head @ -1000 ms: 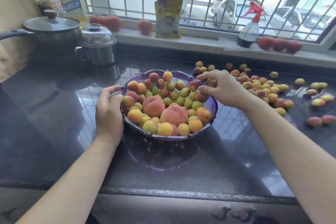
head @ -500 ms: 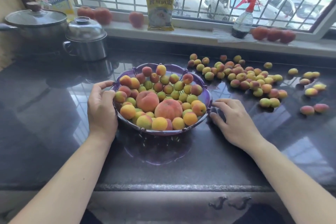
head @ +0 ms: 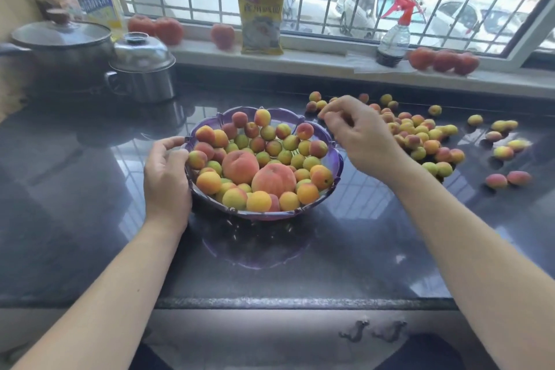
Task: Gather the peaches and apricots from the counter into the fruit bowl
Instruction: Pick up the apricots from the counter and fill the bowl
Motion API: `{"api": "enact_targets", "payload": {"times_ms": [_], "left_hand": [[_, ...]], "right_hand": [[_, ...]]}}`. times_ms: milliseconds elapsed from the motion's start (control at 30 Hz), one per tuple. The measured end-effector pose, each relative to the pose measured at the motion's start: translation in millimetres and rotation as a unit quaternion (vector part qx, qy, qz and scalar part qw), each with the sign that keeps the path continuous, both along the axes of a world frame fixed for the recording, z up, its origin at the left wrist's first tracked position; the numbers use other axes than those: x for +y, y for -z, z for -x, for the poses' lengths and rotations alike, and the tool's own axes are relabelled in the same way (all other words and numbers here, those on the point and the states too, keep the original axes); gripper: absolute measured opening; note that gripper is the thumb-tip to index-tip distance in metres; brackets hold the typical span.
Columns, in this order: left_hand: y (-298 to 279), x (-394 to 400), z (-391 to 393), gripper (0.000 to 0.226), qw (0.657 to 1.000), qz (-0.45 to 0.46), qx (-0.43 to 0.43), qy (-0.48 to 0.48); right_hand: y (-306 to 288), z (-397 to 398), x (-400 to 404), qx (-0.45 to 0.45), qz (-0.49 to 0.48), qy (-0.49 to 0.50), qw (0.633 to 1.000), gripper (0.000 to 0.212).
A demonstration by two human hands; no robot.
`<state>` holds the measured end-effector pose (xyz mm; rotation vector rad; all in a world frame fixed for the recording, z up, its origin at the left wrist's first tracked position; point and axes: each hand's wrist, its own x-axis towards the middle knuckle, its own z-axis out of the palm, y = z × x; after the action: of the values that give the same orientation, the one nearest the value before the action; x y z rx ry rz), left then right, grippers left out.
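Loose apricots (head: 420,137) lie heaped on the worktop (head: 90,204), right of the bowl (head: 338,159), just beyond the right hand (head: 365,135). That grip: fingers curled; whether they hold fruit, cannot tell. Left hand (head: 166,177) holds the bowl rim. Half a second ago the right hand lay flat on the worktop; now raised.

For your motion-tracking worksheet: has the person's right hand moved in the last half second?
Yes. The right hand has lifted off the counter near the bowl rim's right side and gone up and away, toward the loose apricots.
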<state>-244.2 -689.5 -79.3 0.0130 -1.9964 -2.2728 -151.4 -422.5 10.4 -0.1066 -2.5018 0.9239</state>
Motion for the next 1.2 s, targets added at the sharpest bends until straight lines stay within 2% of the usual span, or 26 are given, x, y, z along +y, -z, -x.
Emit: {"api": "enact_targets", "payload": {"times_ms": [67,133,200,233,300,367,433,500,633,833,933,1000,1033,1100,1200], "left_hand": [[0.6,-1.4,-0.2,0.023,1.000,-0.002,-0.002,0.000],[0.9,-2.1,-0.2,0.024,1.000,0.000,-0.001,0.004],[2.4,-2.1,2.1,0.025,1.000,0.003,0.001,0.008],[3.7,-1.7,3.0,0.026,1.000,0.008,0.000,0.009],[5.8,-1.7,4.9,0.026,1.000,0.014,-0.001,0.006],[7.0,-0.8,6.4,0.026,1.000,0.015,0.005,0.005],[7.1,-0.5,7.2,0.026,1.000,0.018,0.010,0.000],[6.5,-0.4,7.3,0.027,1.000,0.019,0.014,0.000],[6.7,-1.0,7.8,0.027,1.000,0.024,0.017,0.003],[7.4,-0.5,10.4,0.026,1.000,0.019,0.021,0.000],[7.2,-0.4,10.3,0.024,1.000,0.014,0.023,0.001],[8.0,-0.4,10.5,0.025,1.000,0.009,0.022,0.001],[8.4,-0.5,10.9,0.025,1.000,0.009,0.022,0.001],[8.5,-0.8,10.3,0.026,1.000,0.014,0.019,0.003],[6.6,-0.6,7.5,0.025,1.000,0.017,0.016,0.005]], "right_hand": [[12.8,5.7,-11.3,-0.035,-0.029,-0.035,0.998,0.014],[27.3,1.9,-11.1,-0.011,0.002,-0.020,1.000,0.015],[32.5,-1.9,0.9,0.090,0.110,0.047,0.989,0.015],[34.1,-1.1,13.1,0.137,0.167,0.097,0.972,0.015],[41.2,5.3,44.2,0.146,0.216,0.189,0.947,0.019],[55.8,14.3,74.0,0.028,0.122,0.229,0.965,0.028],[71.6,27.0,87.9,-0.098,0.003,0.207,0.973,0.035],[80.3,43.5,87.8,-0.157,-0.094,0.178,0.967,0.042],[86.5,78.4,79.1,-0.152,-0.239,0.198,0.939,0.043],[86.8,98.0,84.1,-0.132,-0.190,0.252,0.940,0.031],[68.7,97.7,80.3,-0.070,-0.021,0.202,0.977,0.030],[39.6,92.3,67.5,-0.029,0.080,0.119,0.989,0.031],[24.0,89.9,57.1,-0.029,0.086,0.065,0.994,0.031],[1.7,90.1,31.6,-0.074,0.025,-0.037,0.996,0.031],[0.0,103.3,2.7,-0.106,-0.089,-0.089,0.986,0.030]]}}
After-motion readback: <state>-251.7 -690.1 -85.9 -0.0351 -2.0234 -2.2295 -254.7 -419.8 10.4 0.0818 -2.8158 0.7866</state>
